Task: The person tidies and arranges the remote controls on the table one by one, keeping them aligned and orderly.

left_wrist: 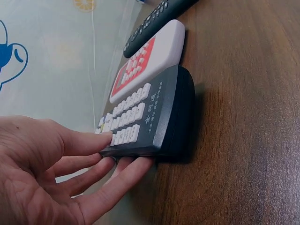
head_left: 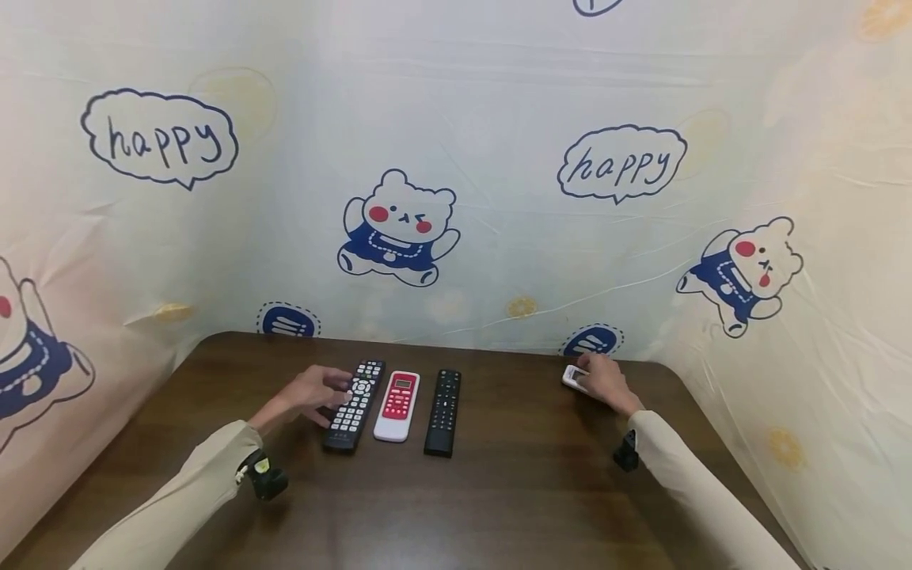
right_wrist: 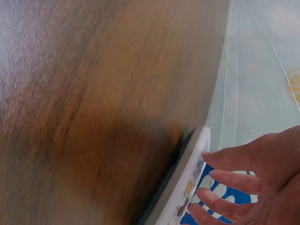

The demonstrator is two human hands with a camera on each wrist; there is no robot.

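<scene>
A black remote control with white buttons (head_left: 349, 419) lies on the brown table at the left of a row. My left hand (head_left: 312, 393) pinches its left edge; in the left wrist view, the thumb (left_wrist: 89, 142) rests by the buttons and the other fingers meet the side. Far to the right, near the table's back edge, a small white remote control (head_left: 571, 376) lies partly under my right hand (head_left: 604, 381). In the right wrist view, the right thumb touches that white remote (right_wrist: 187, 173) near one end, with the other fingers loosely spread along its face.
Beside the left black remote lie a white remote with a red face (head_left: 397, 406) and a slimmer black remote (head_left: 443, 413). A printed curtain (head_left: 499, 261) with bears and "happy" bubbles hangs behind and around the table (head_left: 499, 491). Each wrist carries a small black camera.
</scene>
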